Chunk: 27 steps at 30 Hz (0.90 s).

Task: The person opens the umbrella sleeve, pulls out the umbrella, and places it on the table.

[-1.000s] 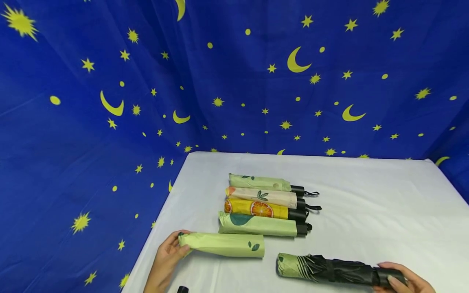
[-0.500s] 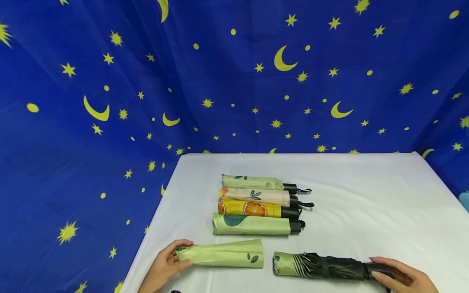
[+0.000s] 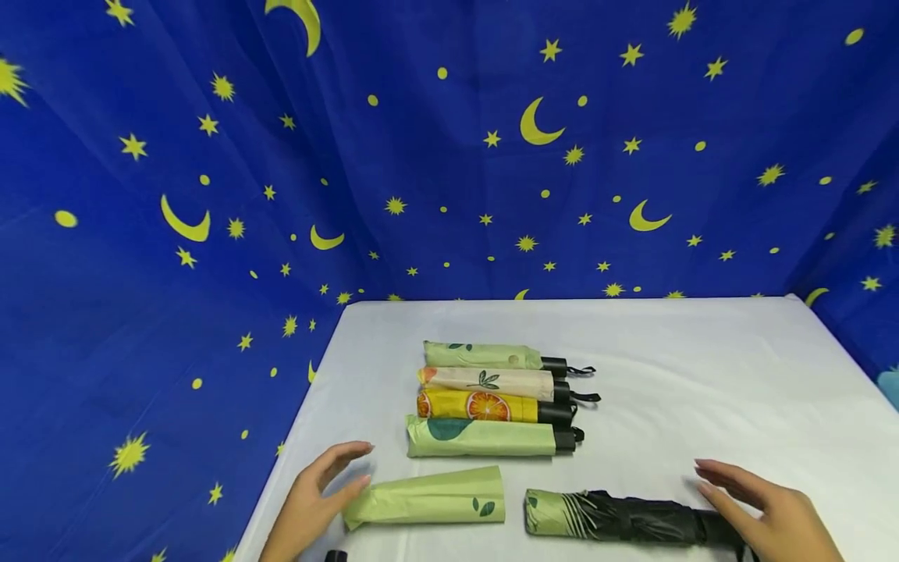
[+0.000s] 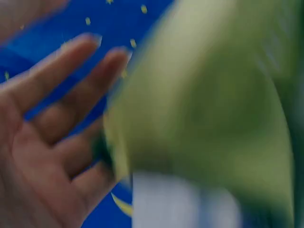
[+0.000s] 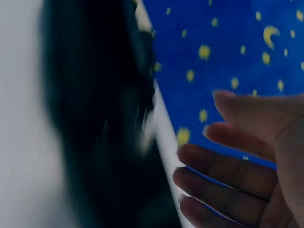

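A light green umbrella cover (image 3: 428, 499) printed with dark leaves lies at the front of the table in the head view. At its left end my left hand (image 3: 312, 496) has spread fingers and grips nothing. Its fingers stand straight beside the blurred green cover (image 4: 204, 95) in the left wrist view. To the right lies a folded umbrella (image 3: 632, 519), black with a green end, outside any cover. My right hand (image 3: 776, 511) is over its black handle, fingers extended and not curled round it. In the right wrist view, the dark umbrella (image 5: 99, 118) is apart from the fingers.
Behind the cover, several covered umbrellas lie in a row: green (image 3: 485, 357), cream (image 3: 506, 382), orange-printed yellow (image 3: 449, 403) and another green one (image 3: 506, 441). A small black object (image 3: 336, 556) shows at the bottom edge. Blue star-patterned cloth (image 3: 393, 140) hangs behind the white table (image 3: 702, 375).
Both hands have let go: the left of the cover's end, the right of the umbrella's handle. The cover and umbrella now lie on the table. The head view has also shifted slightly.
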{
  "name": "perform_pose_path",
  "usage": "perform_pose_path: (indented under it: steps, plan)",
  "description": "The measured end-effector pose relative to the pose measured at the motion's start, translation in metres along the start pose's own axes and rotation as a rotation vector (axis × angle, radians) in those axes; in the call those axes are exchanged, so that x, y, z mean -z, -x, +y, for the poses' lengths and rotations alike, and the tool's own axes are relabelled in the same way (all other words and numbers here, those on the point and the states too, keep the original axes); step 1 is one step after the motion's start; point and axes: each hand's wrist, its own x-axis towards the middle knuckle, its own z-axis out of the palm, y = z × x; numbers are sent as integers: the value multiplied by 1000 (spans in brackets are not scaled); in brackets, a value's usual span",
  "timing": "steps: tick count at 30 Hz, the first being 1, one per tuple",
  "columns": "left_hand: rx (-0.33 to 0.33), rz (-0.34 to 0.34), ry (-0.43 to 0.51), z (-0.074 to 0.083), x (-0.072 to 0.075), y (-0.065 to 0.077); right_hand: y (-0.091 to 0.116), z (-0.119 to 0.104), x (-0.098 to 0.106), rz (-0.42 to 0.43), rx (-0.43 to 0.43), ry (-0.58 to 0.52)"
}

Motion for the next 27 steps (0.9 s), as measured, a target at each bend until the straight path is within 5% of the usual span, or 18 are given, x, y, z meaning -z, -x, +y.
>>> perform_pose_path:
  steps: [3, 7, 13, 17, 22, 27]
  plan:
    - [-95, 94, -30, 16, -14, -15, -14, -27, -5, 112, 161, -12]
    - [-71, 116, -97, 30, -33, -30, -32, -61, -27, 135, 298, -27]
    - [8, 14, -148, 24, -54, -45, -49, -83, -63, 5, 310, -44]
    - [-5, -63, -122, 17, -63, -50, -59, -81, -77, -25, 366, -20]
    - [-83, -71, -178, 14, -67, -55, -67, -82, -87, -9, 415, 15]
    - [-81, -60, -234, 9, -69, -59, -68, -85, -94, -25, 396, 58]
